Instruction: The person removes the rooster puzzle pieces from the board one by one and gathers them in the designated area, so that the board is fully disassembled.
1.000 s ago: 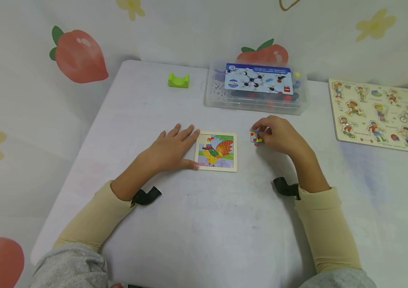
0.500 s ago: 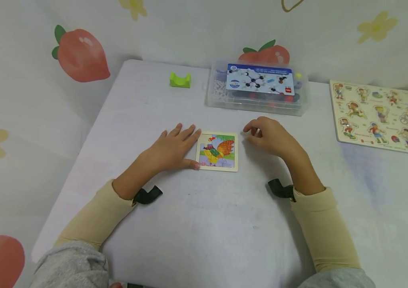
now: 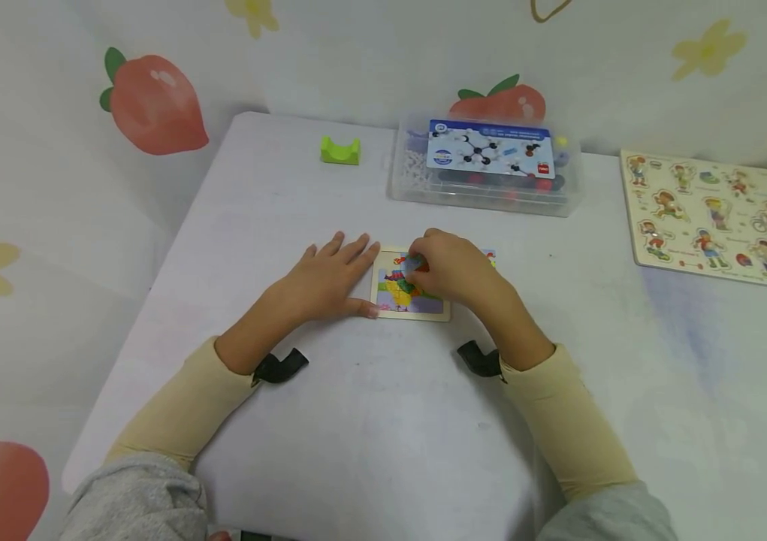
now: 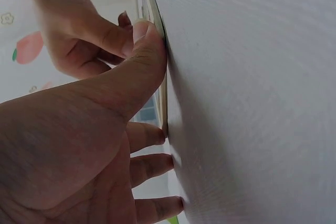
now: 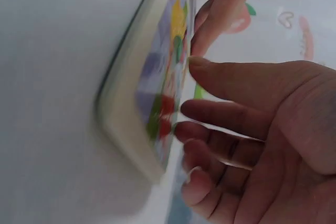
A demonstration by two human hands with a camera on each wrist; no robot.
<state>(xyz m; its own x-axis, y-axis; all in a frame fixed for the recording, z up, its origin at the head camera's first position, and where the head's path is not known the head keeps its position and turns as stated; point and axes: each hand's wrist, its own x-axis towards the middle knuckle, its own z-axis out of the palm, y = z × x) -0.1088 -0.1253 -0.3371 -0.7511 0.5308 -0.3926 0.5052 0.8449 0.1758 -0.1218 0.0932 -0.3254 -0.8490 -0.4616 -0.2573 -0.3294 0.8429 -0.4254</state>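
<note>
Rooster puzzle [image 3: 410,293] lies braced by the flat, relaxed left hand [image 3: 325,282]; right hand [image 3: 451,267] pinches a piece [image 3: 414,263] above it.

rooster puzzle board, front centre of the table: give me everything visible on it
The small square rooster puzzle board lies flat on the white table. It looks like pale wood with a raised rim, and its picture shows a yellow, red and green rooster on purple ground. The left hand rests flat against its left edge, thumb at the near corner. The right hand covers its right part, fingers pinching a piece over it.
</note>
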